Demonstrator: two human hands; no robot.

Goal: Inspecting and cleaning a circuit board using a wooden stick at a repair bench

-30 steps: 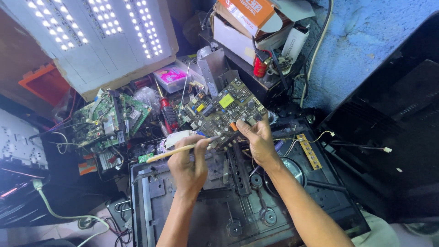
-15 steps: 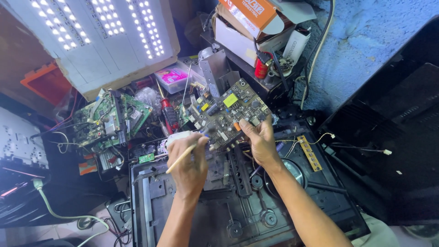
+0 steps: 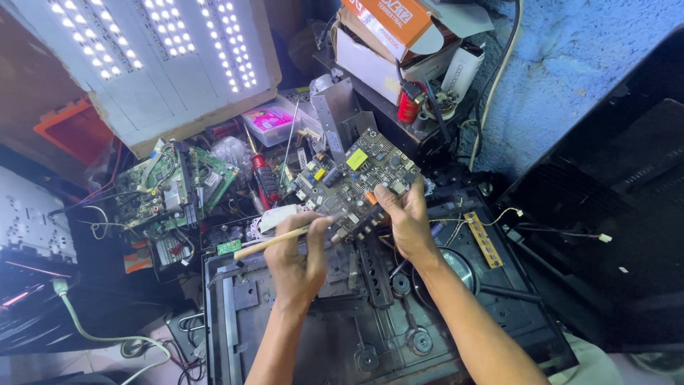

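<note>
Brush (image 3: 285,239) swung flatter since earlier, tip toward circuit board (image 3: 353,178); left hand (image 3: 299,257) grips brush, right hand (image 3: 406,221) board.

dark circuit board (image 3: 353,178), yellow patch | green boards (image 3: 171,187) | orange box (image 3: 388,20)

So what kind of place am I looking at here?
Most likely an electronics repair bench, probably for televisions. The right hand holds a circuit board, the left hand works on it with a wooden-handled brush, and a lit LED backlight panel leans behind more boards.
</note>
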